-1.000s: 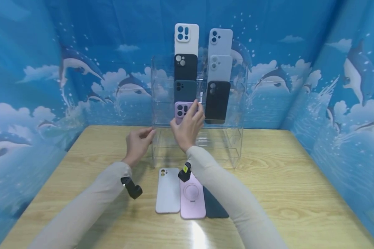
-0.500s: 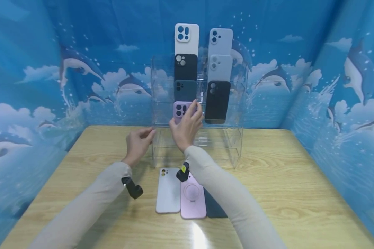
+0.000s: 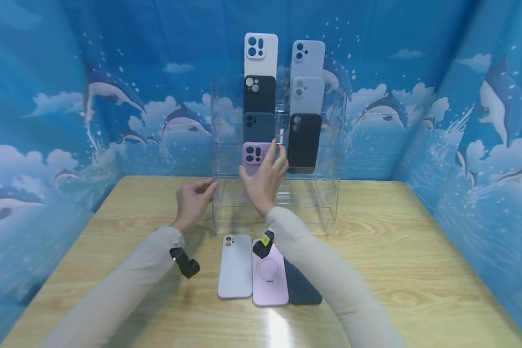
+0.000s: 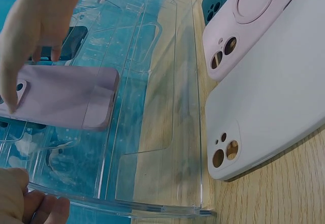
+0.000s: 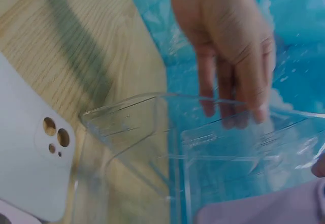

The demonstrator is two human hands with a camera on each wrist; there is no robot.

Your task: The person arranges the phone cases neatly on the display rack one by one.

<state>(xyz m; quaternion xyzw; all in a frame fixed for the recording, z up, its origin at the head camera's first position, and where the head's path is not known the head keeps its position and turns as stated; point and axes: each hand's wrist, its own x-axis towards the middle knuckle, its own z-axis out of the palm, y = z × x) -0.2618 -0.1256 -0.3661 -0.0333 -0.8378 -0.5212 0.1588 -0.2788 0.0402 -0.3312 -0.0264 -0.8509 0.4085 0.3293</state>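
A lilac phone case (image 3: 252, 158) with a camera cutout leans in the lowest filled tier of a clear acrylic display rack (image 3: 330, 193). My right hand (image 3: 265, 181) is in front of this case, its fingers spread and loosely bent. In the left wrist view, the right hand's thumb is over the camera end of the lilac case (image 4: 66, 97); whether it touches is unclear. My left hand (image 3: 193, 200) pinches the rack's left side edge. In the right wrist view, the left hand (image 5: 228, 51) has its fingertips at the clear panel.
Above the lilac case stand white (image 3: 261, 60), black (image 3: 259, 96) and dark teal (image 3: 259, 126) cases. Two pale cases and a black case (image 3: 304, 140) fill the right column. White (image 3: 236, 270), pink (image 3: 269, 290) and dark (image 3: 302, 287) cases lie on the wooden table (image 3: 396, 270).
The lilac case shifted slightly left, then a little back right. My right hand has since moved a little right and its fingers have loosened, showing more of the case. My left hand stayed put.
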